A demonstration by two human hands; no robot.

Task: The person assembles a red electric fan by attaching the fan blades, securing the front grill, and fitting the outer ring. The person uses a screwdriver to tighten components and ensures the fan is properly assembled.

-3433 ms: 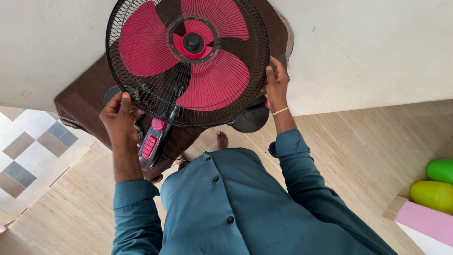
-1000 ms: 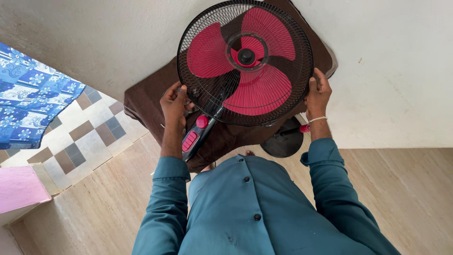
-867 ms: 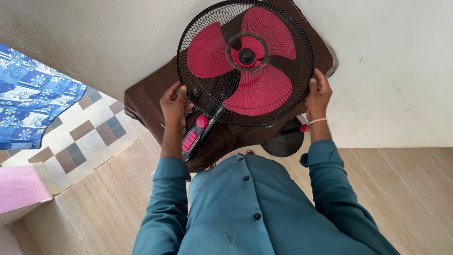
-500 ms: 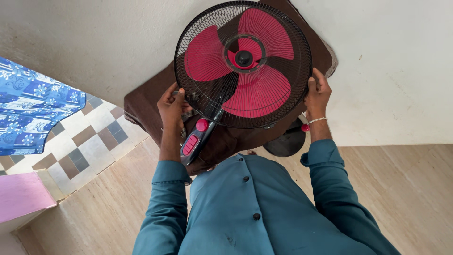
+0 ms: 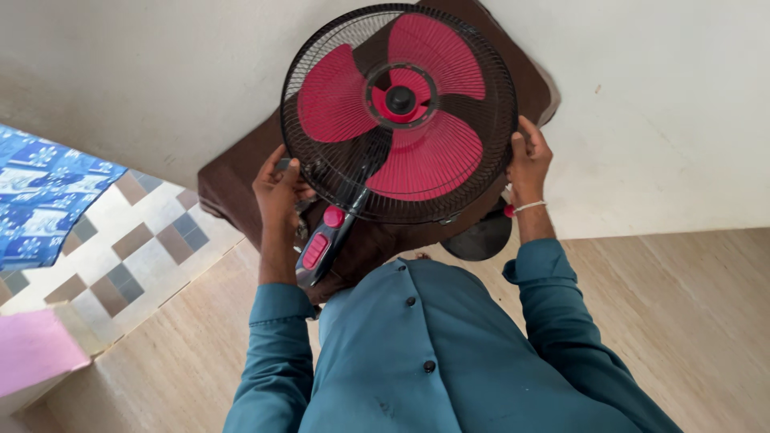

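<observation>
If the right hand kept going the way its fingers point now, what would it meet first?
The right hand already grips the fan guard at its right rim, fingers pointing up along it. Going on, it would probably slide along the wire rim towards the brown cloth behind, though depth is unclear.

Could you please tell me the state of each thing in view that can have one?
Fan: guard closed over the pink blades, tilted up towards the camera.
Left hand: gripping the guard's left rim.
Right hand: gripping the guard's right rim.
Brown cloth: draped beneath the fan.
</observation>
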